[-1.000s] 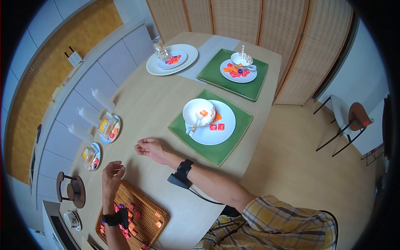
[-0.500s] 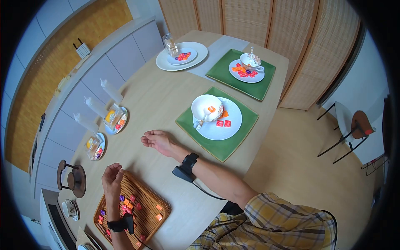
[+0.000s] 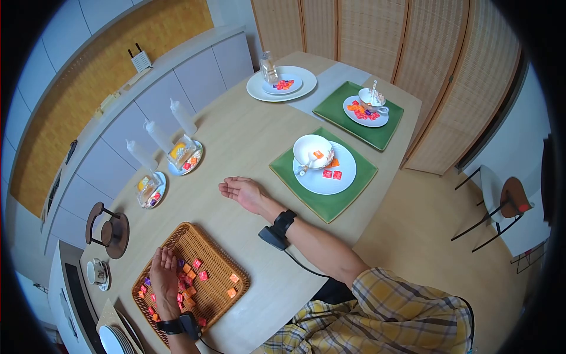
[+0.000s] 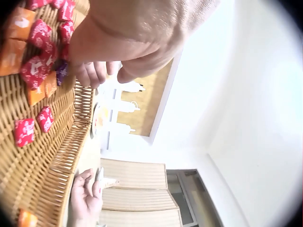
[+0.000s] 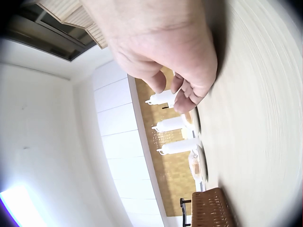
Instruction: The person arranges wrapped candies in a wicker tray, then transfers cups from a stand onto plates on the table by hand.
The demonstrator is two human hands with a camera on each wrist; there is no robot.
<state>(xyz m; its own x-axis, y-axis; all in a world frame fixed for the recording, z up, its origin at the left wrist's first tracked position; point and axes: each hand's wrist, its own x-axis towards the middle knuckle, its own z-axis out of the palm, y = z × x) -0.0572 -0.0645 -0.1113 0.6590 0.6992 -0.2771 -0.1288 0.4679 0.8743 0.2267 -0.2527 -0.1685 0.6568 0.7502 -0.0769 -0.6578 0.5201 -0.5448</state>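
My left hand [image 3: 164, 275] hovers over a brown wicker basket [image 3: 213, 259], its fingers loosely bent above wrapped candies [image 3: 188, 286] in red, orange and purple. Seen from the left wrist, that hand [image 4: 137, 40] has its thumb apart from the fingers, with nothing visible between them. My right hand [image 3: 244, 193] rests at the tabletop beside a green square plate [image 3: 283, 165], palm turned sideways and fingers relaxed. It holds nothing in the right wrist view. On the green plate sit a white plate [image 3: 330, 187] with red and orange candies and a white bowl [image 3: 306, 147] with a spoon.
Behind stand another green plate [image 3: 330, 112] with a cup [image 3: 370, 105] and a white oval plate [image 3: 256, 88] with a glass jar [image 3: 269, 68]. Several white squeeze bottles [image 3: 158, 135] and small snack plates [image 3: 196, 162] line the left side. A brown wooden stand [image 3: 118, 236] is near the basket.
My left hand has lowered from beyond the basket's far edge to over the candies inside it. The right hand stays by the green plate. The head view has shifted.
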